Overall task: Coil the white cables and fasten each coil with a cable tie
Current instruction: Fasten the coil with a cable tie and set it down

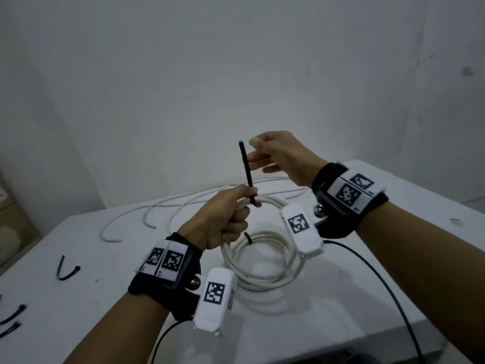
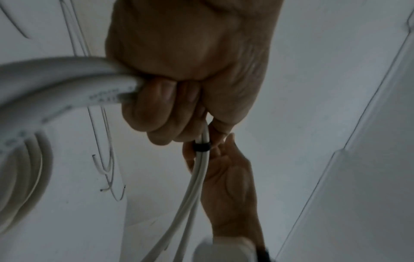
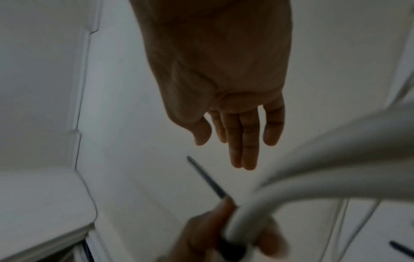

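Nearest my head camera: two wrist-mounted white camera pods [image 1: 215, 298] with black square markers, one under each forearm.

Item 1, coiled white cable [image 1: 262, 258]: several loops, held up over the white table [image 1: 78, 298]. One black cable tie [image 1: 248, 177] is wrapped round the strands at the top of the coil, its free tail standing up from the coil. The wrap shows as a black band [image 2: 201, 147] in the left wrist view. A second dark band [image 1: 246, 236] sits lower on the coil, below my left hand.

Item 2, left hand [image 1: 223, 219]: fingers curled round the coil's strands, thumb pressed at the tie's wrap.

Item 3, right hand [image 1: 278, 153]: above the coil, just beside the tie's tail. In the right wrist view the fingers [image 3: 244, 141] are straight and close together, holding nothing. Contact with the tail I cannot tell.

Item 4, loose white cable [image 1: 162, 208]: uncoiled, lying on the table beyond the coil.

Item 5, spare black cable ties [image 1: 65, 269]: on the table well left of the coil, one bent into a U, others at the left edge.

Item 6, black cords [image 1: 380, 279]: running from the wrist rigs, right of the coil.
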{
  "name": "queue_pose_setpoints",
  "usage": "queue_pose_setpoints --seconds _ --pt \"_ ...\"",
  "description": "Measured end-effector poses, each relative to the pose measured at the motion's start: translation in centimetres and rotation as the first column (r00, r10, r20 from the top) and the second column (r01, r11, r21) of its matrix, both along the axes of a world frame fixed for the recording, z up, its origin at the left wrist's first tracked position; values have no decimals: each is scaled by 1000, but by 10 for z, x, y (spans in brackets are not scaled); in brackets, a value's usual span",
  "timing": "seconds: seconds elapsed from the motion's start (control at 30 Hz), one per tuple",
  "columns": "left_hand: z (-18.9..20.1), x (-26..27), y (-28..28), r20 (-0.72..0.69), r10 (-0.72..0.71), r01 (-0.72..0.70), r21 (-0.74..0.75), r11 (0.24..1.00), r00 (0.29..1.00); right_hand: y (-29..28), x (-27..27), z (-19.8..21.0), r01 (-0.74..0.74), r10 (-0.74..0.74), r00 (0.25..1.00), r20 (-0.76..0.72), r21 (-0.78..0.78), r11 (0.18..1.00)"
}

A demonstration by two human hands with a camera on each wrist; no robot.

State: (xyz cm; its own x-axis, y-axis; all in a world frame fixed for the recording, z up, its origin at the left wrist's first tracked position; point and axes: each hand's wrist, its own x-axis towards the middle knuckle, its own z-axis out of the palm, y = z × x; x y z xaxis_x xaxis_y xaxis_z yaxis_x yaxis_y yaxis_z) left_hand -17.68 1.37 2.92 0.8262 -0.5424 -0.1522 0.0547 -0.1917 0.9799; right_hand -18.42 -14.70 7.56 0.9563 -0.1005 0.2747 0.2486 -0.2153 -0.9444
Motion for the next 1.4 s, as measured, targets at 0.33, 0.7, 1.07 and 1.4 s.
queue_pose_setpoints --seconds 0.33,0.7,1.07,1.4 --pt "-16 32 14 -213 206 -245 -177 953 955 -10 -39 -81 -21 -20 994 -108 -361 932" --pt "-62 26 21 46 289 -289 -2 957 956 -22 -24 -124 52 -100 956 -275 -176 983" --pt "-101 29 21 465 106 -302 373 877 879 -7 -5 -136 41 -270 890 -368 -524 851" --pt "-97 27 24 425 -55 -207 545 812 904 -9 -4 -138 -234 -246 834 -493 -721 653"
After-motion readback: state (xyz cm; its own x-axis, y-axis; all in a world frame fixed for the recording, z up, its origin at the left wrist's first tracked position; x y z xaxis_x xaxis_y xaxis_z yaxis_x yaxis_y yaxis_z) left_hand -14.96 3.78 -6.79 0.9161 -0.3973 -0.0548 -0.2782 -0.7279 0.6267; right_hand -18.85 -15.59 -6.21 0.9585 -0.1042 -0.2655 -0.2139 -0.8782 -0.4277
